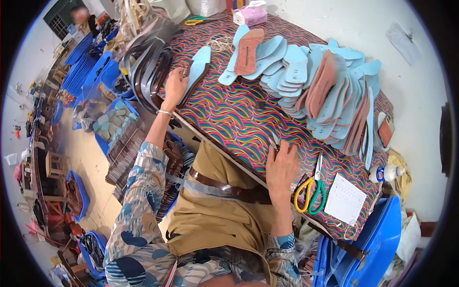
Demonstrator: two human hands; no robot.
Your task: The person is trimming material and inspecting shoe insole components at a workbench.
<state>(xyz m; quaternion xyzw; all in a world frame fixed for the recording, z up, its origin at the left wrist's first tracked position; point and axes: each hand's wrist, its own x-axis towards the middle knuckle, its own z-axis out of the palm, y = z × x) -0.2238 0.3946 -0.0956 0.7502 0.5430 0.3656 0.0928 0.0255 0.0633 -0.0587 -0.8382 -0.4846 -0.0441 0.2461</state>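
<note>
My left hand (176,90) is at the left edge of the table with its fingers bent together. It is between a bundle of dark brown glossy strips (152,71) and a pale blue insole (198,67) with a dark brown edging along its side. What its fingertips pinch is hidden. Close to the table's front edge, my right hand (283,167) is closed over small dark-handled snips (274,141), whose pale metal tips point away from me. Beside that hand lie large scissors (311,191) with one yellow and one green handle.
Piles of blue and pinkish-brown insoles (330,91) cover the table's far right. A white paper sheet (345,198), a white bottle (386,172) and a tissue pack (250,15) lie on the patterned cloth (229,115). Blue bins (370,239) stand at the right; more fill the left floor.
</note>
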